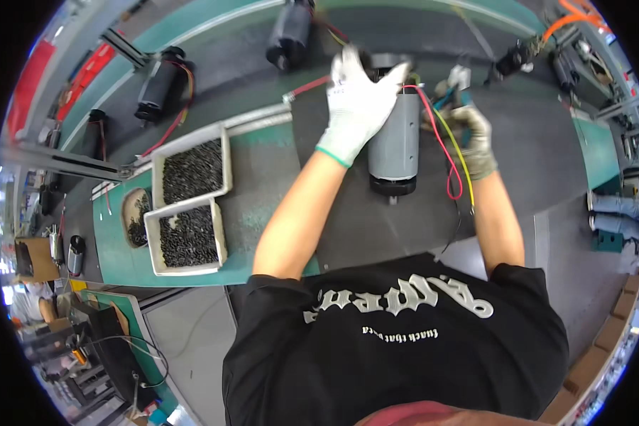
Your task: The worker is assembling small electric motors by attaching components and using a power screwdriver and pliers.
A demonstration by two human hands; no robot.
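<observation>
Toward the bench's (263,206) left edge sit two shallow trays of small dark screws (189,170), side by side, with black motors (162,84) lying beyond them. Mid-bench, the left hand (357,103) in a white glove is clasped over the top of a grey cylindrical motor (395,142). Red and yellow wires (451,153) trail down its right side. Just beside them, the right hand (472,138), gloved, is closed around a small blue-handled tool (456,91).

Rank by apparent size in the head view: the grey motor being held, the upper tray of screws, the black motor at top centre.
1. Grey motor, largest.
2. Upper tray of screws, close behind; near enough that the order is unsure.
3. Black motor, smallest, though it lies farther from the camera.
</observation>
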